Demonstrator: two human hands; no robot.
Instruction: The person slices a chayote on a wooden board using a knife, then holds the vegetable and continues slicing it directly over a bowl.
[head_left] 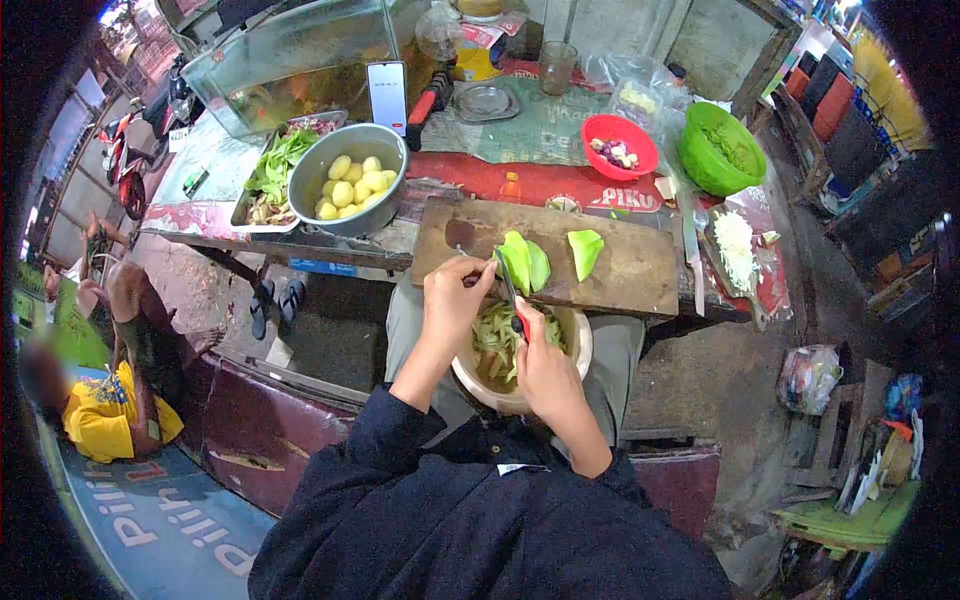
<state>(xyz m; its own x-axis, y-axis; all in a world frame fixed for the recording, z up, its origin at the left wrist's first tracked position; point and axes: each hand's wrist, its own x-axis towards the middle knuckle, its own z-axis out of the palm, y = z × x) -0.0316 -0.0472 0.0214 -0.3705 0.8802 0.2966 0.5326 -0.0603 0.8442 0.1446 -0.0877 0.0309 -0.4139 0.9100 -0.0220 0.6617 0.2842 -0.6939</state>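
Note:
My right hand is wrapped round the red and black handle of a small knife, its blade pointing up and away from me. My left hand is closed in a pinch near the blade's tip; what its fingers hold is too small to make out. Just beyond the blade, light green vegetable pieces lie on a worn wooden board, with another green wedge to their right. Below my hands, between my knees, a cream-coloured bowl contains pale green cut strips.
A metal pot of peeled potatoes stands left, beside a tray of leafy greens. A red bowl, a green bowl, a larger knife and shredded white vegetable are right. Someone in yellow sits left.

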